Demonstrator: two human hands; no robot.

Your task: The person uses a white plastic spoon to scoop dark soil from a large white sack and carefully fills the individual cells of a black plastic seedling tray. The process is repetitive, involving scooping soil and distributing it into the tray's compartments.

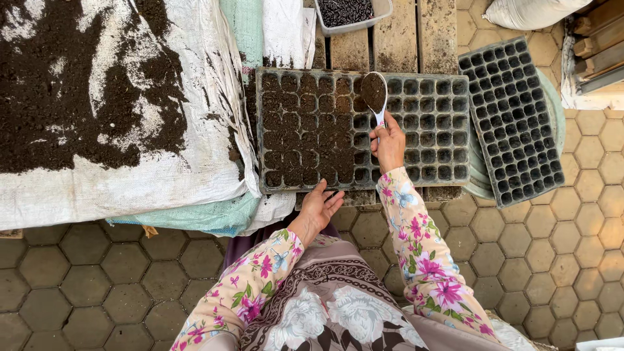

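Right hand (390,144) grips a soil-heaped spoon (374,93) by its thin handle; keep it level, looks spill-prone. Left hand (318,208), fingers loose, steadies the flimsy-looking seed tray (429,130).

The seed tray (364,130) is hemmed left by the soil-heaped sack (117,110) and right by an empty tray (513,120); a tub (351,13) stands far. Near, paving (84,273) lies open.
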